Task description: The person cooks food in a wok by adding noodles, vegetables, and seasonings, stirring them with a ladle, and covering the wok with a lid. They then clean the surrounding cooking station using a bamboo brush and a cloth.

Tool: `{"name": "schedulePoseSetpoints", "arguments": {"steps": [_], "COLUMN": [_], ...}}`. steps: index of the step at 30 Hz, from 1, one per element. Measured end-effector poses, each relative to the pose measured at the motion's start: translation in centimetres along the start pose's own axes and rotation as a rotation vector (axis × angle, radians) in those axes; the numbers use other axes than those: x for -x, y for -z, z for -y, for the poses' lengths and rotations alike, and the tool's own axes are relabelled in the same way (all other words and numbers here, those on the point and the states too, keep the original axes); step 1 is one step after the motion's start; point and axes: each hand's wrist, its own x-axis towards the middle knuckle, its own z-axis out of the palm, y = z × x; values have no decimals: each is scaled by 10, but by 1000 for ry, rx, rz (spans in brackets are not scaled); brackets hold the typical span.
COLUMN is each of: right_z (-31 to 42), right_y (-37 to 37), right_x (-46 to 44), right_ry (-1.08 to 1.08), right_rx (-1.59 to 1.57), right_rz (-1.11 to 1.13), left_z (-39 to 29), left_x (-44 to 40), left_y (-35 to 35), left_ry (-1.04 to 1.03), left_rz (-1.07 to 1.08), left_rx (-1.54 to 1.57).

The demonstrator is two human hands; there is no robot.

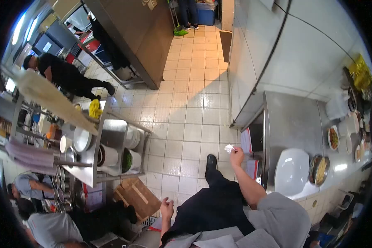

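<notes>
My right hand is out in front of me over the tiled floor, its fingers pinched on a crumpled white tissue. Low on the left, my left hand hangs beside my dark apron, fingers loosely bent and a little apart, with nothing visible in them. A brown cardboard box lies on the floor to the left of that hand. Right of my right hand, a large white dish stands on the steel counter, next to a metal bowl of pale food.
Steel shelving with tubs and bowls stands left of the walkway. Two people in grey shirts work at lower left; a person in black is farther back. Someone's legs, a green broom and a blue bin are at the far end.
</notes>
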Motion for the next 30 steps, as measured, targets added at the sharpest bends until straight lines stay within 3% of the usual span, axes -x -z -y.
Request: {"name": "schedulePoseSetpoints", "arguments": {"steps": [1,7,10,14,18,20,21,23,24,26,28,30], "right_z": [15,123,186,213,177,143,117,98,74,72,101,111], "right_y": [-12,-77,-99,-151,-191,-188,-187,-168,-166,-159,-158,-177], "right_x": [-21,-153,-221,-319,-390,-399,-399,-397,-393,-377,-374,-377], "right_ry": [23,86,172,138,150,23,-149,-320,-366,-368,-530,-571], "right_rx": [-41,-280,-343,-269,113,288,333,503,551,564,576,580], "right_rz": [24,109,-4,-65,-93,-46,-67,10,-11,-116,-22,-7], "left_z": [0,-5,-21,-53,-87,-118,-138,-252,-391,-500,-560,-656], "left_x": [-16,-85,-133,-239,-402,-501,-547,-624,-611,-666,-754,-791], "left_y": [-5,-3,-21,-58,-85,-83,-80,-76,-60,-54,-64,-81], "left_ry": [93,139,194,141,-53,-186,-233,12,-99,-128,-339,-437], "left_rz": [-66,80,189,312,460,527,555,347,319,299,256,202], "left_rx": [116,-367,-430,-439,-401,-375,-361,-400,-617,-650,-813,-757]}}
